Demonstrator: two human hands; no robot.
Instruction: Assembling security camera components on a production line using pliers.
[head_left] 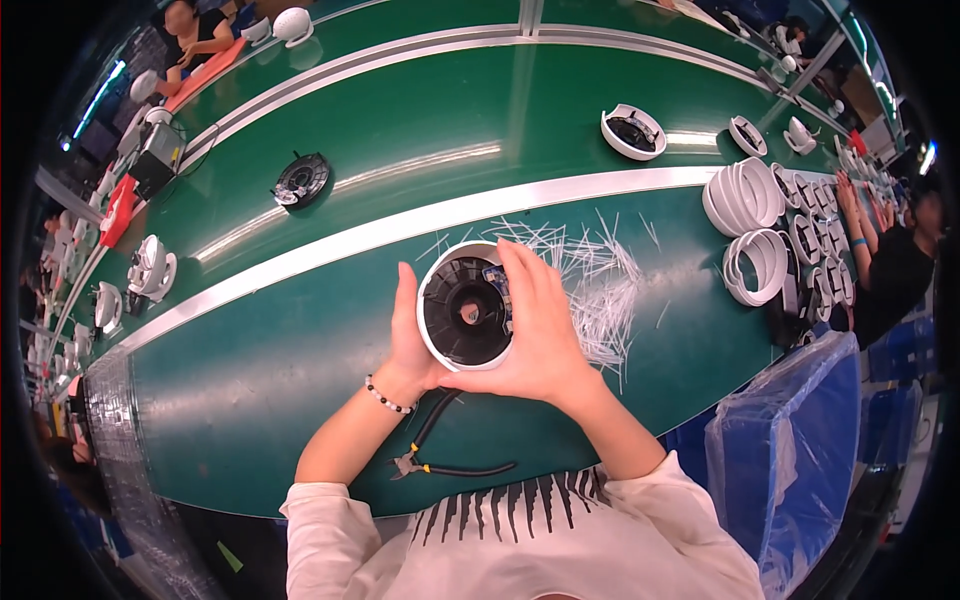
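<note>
Between both hands I hold a round white housing (pixel 424 318) with a black ribbed disc (pixel 450 312) set inside it. The disc has a hole in its middle, and a small blue circuit board shows at its right edge. My left hand (pixel 408 335) wraps the housing's left side, thumb up, with a beaded bracelet on the wrist. My right hand (pixel 540 325) closes round the right side, its fingers reaching over the rim by the board. Below my hands, cutting pliers (pixel 410 462) with black handles lie spread on the green table, one handle partly under my left wrist.
Many thin white strips (pixel 605 300) lie heaped right of the housing. White rings (pixel 745 195) are stacked at the right. Beyond the metal edge, a green belt carries a black disc (pixel 302 180) and a white housing (pixel 633 132). A blue plastic-covered bin (pixel 790 450) stands lower right; other people sit nearby.
</note>
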